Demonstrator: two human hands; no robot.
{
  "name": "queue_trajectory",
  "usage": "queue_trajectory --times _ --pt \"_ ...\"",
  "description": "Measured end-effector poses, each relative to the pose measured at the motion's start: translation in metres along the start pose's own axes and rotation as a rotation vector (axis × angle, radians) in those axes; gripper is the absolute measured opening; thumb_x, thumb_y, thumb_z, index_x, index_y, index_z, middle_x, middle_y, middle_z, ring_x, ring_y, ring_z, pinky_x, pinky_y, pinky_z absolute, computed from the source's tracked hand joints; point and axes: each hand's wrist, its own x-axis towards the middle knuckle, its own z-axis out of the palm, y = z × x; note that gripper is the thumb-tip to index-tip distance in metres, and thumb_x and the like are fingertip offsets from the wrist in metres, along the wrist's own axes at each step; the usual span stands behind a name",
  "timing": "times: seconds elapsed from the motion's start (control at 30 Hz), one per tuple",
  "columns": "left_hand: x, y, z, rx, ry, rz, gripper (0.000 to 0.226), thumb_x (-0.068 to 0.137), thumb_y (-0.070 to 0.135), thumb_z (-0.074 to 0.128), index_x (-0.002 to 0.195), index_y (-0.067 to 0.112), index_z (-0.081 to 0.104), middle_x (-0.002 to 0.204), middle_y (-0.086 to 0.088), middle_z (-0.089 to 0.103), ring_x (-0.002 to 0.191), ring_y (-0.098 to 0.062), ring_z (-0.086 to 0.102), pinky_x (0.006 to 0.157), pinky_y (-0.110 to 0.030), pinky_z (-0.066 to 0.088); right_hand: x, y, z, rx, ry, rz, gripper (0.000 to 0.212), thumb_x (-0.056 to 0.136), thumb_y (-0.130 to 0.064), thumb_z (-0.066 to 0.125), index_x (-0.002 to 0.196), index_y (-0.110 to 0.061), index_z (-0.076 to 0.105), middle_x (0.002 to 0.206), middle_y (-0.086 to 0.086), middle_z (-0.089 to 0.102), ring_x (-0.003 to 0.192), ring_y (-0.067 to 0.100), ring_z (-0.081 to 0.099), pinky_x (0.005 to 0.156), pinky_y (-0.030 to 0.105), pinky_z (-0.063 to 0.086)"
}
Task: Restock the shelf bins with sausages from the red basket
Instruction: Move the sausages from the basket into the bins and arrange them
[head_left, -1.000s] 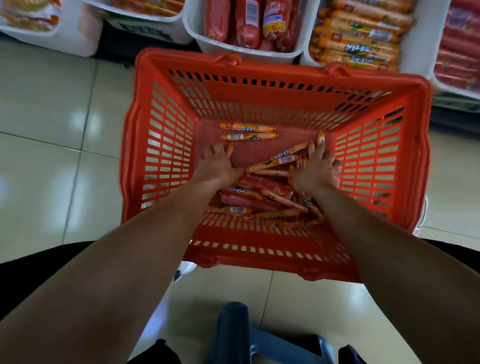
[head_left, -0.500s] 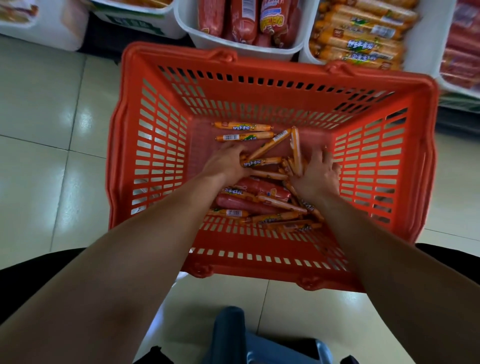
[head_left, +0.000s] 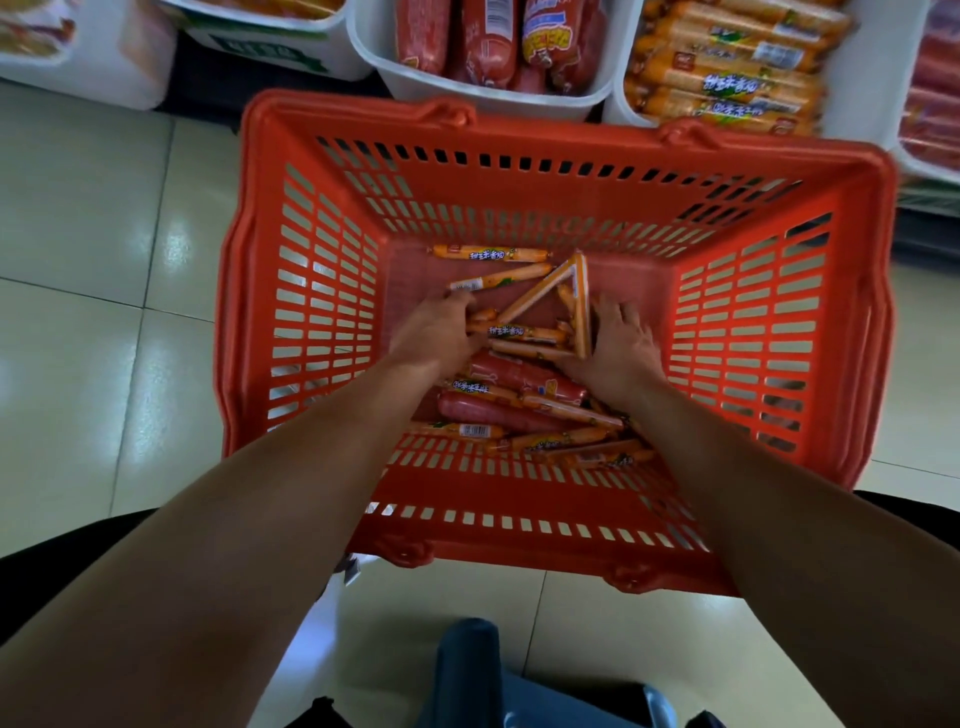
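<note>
Head: left grip (head_left: 435, 335) curled round barcoded orange sausages (head_left: 524, 331); right grip (head_left: 621, 347) spread, pressing.

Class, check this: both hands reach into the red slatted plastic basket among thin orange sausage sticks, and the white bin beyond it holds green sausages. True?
No: the head view shows the white plastic bin beyond the red slatted plastic basket holding thick red sausages, not green. The left hand and right hand are among the thin orange sausage sticks.
</note>
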Motion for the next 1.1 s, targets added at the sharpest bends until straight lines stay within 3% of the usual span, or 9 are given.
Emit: queue_trajectory --times 0.17,0.27,0.47,0.53,0.63,0.7,0.87,1.0,1.1 --pt "-0.004 -0.02 -0.016 0.031 0.062 -0.046 0.026 0.093 0.031 0.064 0.118 0.033 0.064 0.111 0.0 0.071 0.104 -0.024 0.065 0.085 -0.035 0.051 0.008 -0.027 0.003 -0.201 -0.072 -0.331 0.067 0.092 -0.035 0.063 0.15 -0.029 0.031 0.151 0.002 0.037 0.135 0.033 0.037 0.109 0.051 0.032" --pt "-0.01 -0.027 -0.024 0.043 0.036 -0.024 0.025 0.091 0.032 0.066 0.116 0.032 0.07 0.105 0.0 0.073 0.097 -0.022 0.067 0.083 -0.035 0.054 0.016 -0.043 0.001 -0.174 -0.103 -0.409 0.059 0.094 -0.022 0.058 0.149 -0.028 0.037 0.152 0.0 0.039 0.135 0.031 0.039 0.109 0.048 0.037" --pt "-0.016 -0.033 -0.032 0.261 -0.047 -0.051 0.018 0.088 0.032 0.066 0.1 0.023 0.075 0.099 -0.005 0.072 0.093 -0.026 0.066 0.079 -0.036 0.054 0.014 -0.03 -0.01 -0.217 0.025 -0.337 0.056 0.089 -0.033 0.065 0.142 -0.033 0.046 0.145 -0.001 0.046 0.131 0.029 0.043 0.106 0.046 0.038" --pt "-0.015 -0.032 -0.031 0.234 -0.085 -0.072 0.019 0.086 0.029 0.066 0.1 0.02 0.074 0.101 -0.008 0.072 0.094 -0.027 0.066 0.078 -0.035 0.053 0.01 -0.017 -0.015 -0.31 0.028 -0.253 0.073 0.085 -0.047 0.065 0.149 -0.032 0.033 0.152 0.003 0.034 0.137 0.034 0.032 0.109 0.052 0.032" --pt "-0.012 -0.024 -0.03 0.044 -0.101 -0.104 0.03 0.093 0.037 0.059 0.119 0.023 0.068 0.116 -0.004 0.069 0.106 -0.025 0.064 0.087 -0.035 0.051 0.004 0.01 -0.021 -0.336 -0.104 -0.052 0.107 0.078 -0.068 0.063 0.156 -0.029 0.001 0.163 0.006 0.006 0.145 0.044 0.014 0.113 0.058 0.026" --pt "-0.01 -0.017 -0.028 -0.024 -0.109 -0.121 0.039 0.097 0.047 0.055 0.128 0.025 0.064 0.121 -0.001 0.067 0.108 -0.022 0.062 0.09 -0.034 0.05 0.001 0.021 -0.023 -0.363 -0.154 -0.014 0.111 0.078 -0.077 0.057 0.157 -0.025 -0.002 0.163 0.008 0.003 0.146 0.045 0.016 0.113 0.056 0.029" --pt "-0.006 -0.003 -0.013 -0.06 -0.095 -0.071 0.034 0.096 0.046 0.059 0.122 0.026 0.066 0.118 -0.001 0.069 0.101 -0.02 0.063 0.083 -0.031 0.048 -0.004 0.01 -0.013 -0.297 -0.119 -0.105 0.09 0.088 -0.059 0.06 0.156 -0.027 0.013 0.152 0.012 0.024 0.132 0.039 0.032 0.103 0.052 0.041" --pt "0.001 0.001 -0.01 -0.169 -0.101 -0.047 0.043 0.097 0.039 0.06 0.137 0.027 0.056 0.133 -0.001 0.061 0.116 -0.021 0.058 0.088 -0.029 0.043 0.002 -0.003 -0.011 -0.263 -0.109 -0.161 0.079 0.092 -0.069 0.042 0.156 -0.032 0.013 0.151 0.007 0.025 0.134 0.035 0.03 0.104 0.054 0.038" --pt "0.006 -0.002 -0.01 -0.188 -0.136 -0.019 0.045 0.097 0.035 0.061 0.141 0.029 0.053 0.141 0.0 0.056 0.12 -0.02 0.056 0.089 -0.028 0.042 0.009 -0.013 -0.011 -0.311 -0.045 -0.2 0.065 0.098 -0.063 0.033 0.153 -0.031 0.022 0.149 0.007 0.034 0.133 0.034 0.035 0.105 0.053 0.033"
